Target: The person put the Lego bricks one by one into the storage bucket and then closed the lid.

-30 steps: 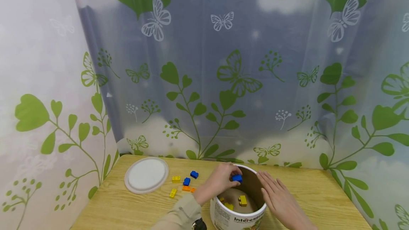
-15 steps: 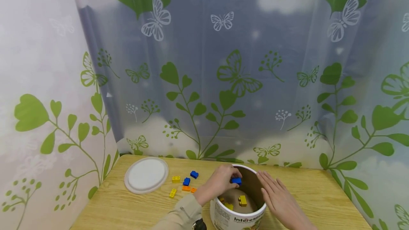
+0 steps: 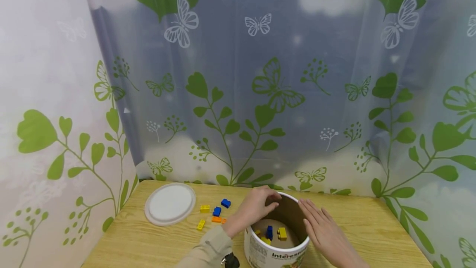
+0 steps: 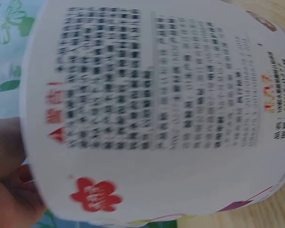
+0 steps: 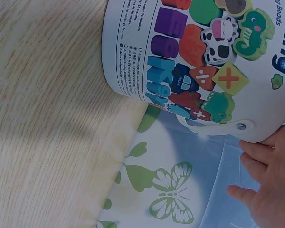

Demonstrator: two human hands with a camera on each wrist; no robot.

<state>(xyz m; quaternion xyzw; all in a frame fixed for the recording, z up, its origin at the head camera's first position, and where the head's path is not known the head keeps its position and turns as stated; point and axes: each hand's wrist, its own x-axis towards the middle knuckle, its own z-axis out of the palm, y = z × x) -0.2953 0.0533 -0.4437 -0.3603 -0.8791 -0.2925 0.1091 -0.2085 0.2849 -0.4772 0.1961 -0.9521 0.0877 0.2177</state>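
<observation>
A white round bucket with printed labels stands uncovered at the table's front. Over its left rim reaches my left hand, thumb and fingers apart with nothing between them. On the bucket's floor, below that hand, lie a dark blue toy brick and a yellow toy brick, with more yellow pieces partly hidden by the near wall. My right hand rests its straight fingers against the right rim. In the right wrist view, those fingers lie at the rim near the bucket's handle.
Left of the bucket, several loose bricks lie on the wooden table: a blue brick, another blue one, a yellow brick, another yellow one, and an orange brick. A white round lid lies further left. A patterned curtain hangs behind.
My left hand lowered the blue brick slightly, then let it go; it now lies on the bucket's floor. The left fingers have spread. My right hand has stayed at the rim.
</observation>
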